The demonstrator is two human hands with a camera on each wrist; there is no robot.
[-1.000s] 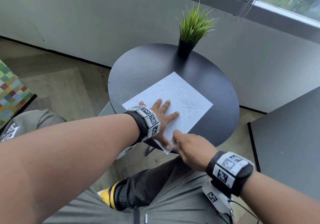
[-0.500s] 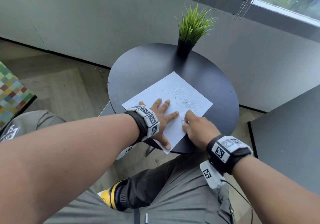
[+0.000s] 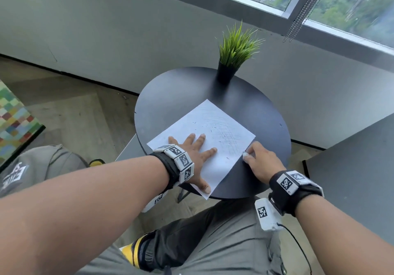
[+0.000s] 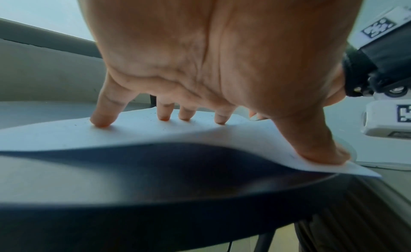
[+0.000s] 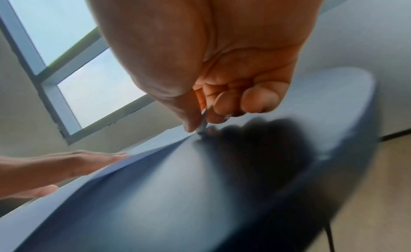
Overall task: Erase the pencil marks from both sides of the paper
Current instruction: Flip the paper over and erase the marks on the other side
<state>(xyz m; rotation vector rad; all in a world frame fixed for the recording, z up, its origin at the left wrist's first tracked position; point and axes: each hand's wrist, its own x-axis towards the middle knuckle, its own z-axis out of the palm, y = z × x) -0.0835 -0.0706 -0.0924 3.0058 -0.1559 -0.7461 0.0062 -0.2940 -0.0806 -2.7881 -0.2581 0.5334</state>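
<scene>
**Inspector:** Position of the paper [image 3: 204,138]?

**Assistant:** Flat on the round black table [image 3: 170,100], on the side nearest the person; its near corner overhangs the table edge. Faint pencil strokes and dark crumbs show across its far half.

**Inspector:** Left of the paper?

**Assistant:** The left hand [image 3: 191,153] lies on the paper's near-left part, fingers [image 4: 99,118] spread and straight, tips and thumb pressing the sheet down.

**Inspector:** Right of it?

**Assistant:** The right hand [image 3: 259,159] sits at the paper's right edge, fingers curled, pinching a small whitish eraser [image 3: 245,154] that touches that edge.

**Inspector:** Beyond the paper?

**Assistant:** A potted grass plant [image 3: 234,55] stands at the table's far rim.
</scene>
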